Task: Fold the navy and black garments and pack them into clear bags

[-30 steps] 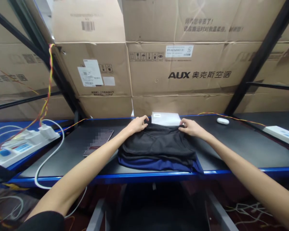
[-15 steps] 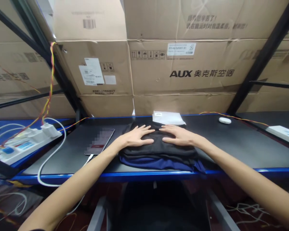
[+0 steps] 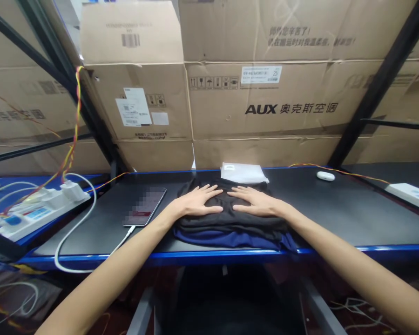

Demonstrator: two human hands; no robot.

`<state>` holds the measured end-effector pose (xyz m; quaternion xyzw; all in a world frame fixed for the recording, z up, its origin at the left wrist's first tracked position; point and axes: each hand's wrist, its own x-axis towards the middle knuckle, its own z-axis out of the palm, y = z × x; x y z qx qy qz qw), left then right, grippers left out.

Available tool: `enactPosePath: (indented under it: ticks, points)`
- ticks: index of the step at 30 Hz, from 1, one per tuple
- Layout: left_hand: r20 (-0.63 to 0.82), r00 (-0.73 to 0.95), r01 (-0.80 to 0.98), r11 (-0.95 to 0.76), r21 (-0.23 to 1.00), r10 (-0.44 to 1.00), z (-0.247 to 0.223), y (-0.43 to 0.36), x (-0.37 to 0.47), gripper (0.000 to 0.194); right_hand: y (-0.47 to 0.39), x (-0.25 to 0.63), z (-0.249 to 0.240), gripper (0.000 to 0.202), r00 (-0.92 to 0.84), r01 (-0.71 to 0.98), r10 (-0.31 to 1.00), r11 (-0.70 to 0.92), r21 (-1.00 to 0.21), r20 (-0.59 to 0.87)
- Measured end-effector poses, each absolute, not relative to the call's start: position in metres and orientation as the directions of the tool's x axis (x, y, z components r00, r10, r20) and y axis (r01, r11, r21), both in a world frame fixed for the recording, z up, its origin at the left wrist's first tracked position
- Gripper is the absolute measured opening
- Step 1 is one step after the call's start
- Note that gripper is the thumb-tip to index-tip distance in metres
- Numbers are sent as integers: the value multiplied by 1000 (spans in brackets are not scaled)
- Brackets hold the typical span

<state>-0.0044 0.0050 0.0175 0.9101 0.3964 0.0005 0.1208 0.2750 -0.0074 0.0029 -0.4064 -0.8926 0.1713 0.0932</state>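
Observation:
Folded black cloth, seemingly a garment, lies near the front edge of the dark tabletop. Below it a layer of dark blue cloth shows, its corner reaching the table edge on the right. My left hand rests flat on the left part of the black cloth, fingers stretched out. Opposite it, my right hand is laid flat on the right part, fingers also extended. The thumbs point towards each other with a small gap between them. Just behind the cloth is a flat white packet.
A phone with a white cable lies left of my left forearm. Power strips stand at far left and far right. A small white case sits at the back right. Large cardboard walls the back, between black metal posts.
My right hand has slid slightly left over the black cloth. The left hand stays almost in place. The view has tilted a little.

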Motion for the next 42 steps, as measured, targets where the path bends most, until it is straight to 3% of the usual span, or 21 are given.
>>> enactPosePath:
  ticks: [42]
  points:
    - [-73,683,718,-650,250,727,13,9,-6,83,-12,274,10,76,-640,696,769,586,-414,13]
